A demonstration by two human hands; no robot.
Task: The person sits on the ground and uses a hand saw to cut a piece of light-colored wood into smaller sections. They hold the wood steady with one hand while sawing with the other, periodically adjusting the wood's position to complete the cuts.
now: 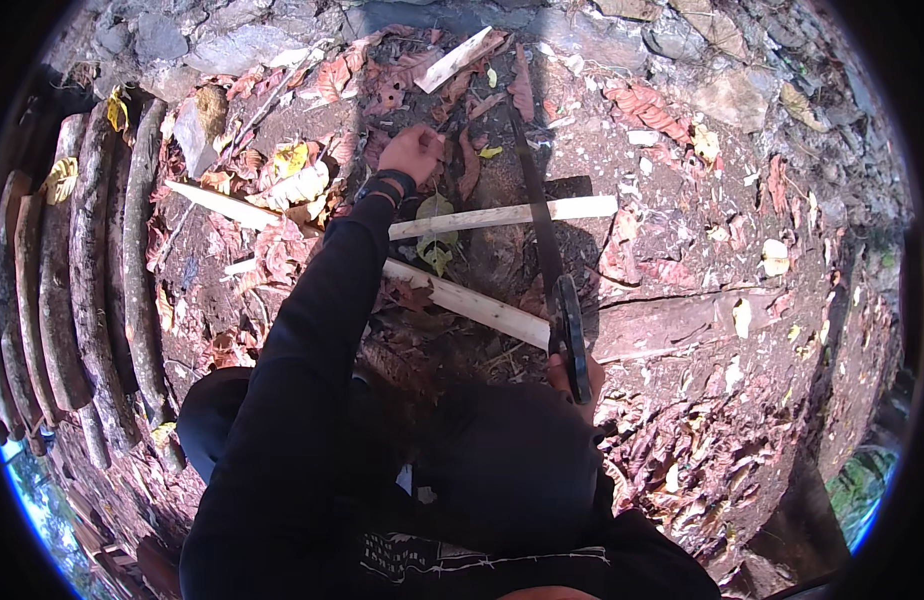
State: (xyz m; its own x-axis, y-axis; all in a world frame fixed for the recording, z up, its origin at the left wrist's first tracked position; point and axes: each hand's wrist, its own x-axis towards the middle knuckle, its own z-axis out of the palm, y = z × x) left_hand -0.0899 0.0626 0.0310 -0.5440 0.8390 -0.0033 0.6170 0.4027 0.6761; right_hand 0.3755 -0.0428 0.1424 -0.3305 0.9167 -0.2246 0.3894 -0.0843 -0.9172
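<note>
We see pale, cream-coloured split sticks (502, 214) lying on dark reddish-brown earth (672, 250), strewn with rust-red and brown dead leaves (642, 105), a few yellow ones at far left and one green leaf (437, 240) in the middle. Our sleeves are black, a dark band at the left hand (412, 152). The right hand (572, 375) grips a long dark blade (537, 210) with a black handle. Grey-brown mottled logs (82, 270) line the left; grey stones (232, 45) lie far.

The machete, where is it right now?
In the head view, the machete is right of centre, its handle in the right hand, its long blade lying across two pale split wood sticks on the leaf-strewn ground.
</note>
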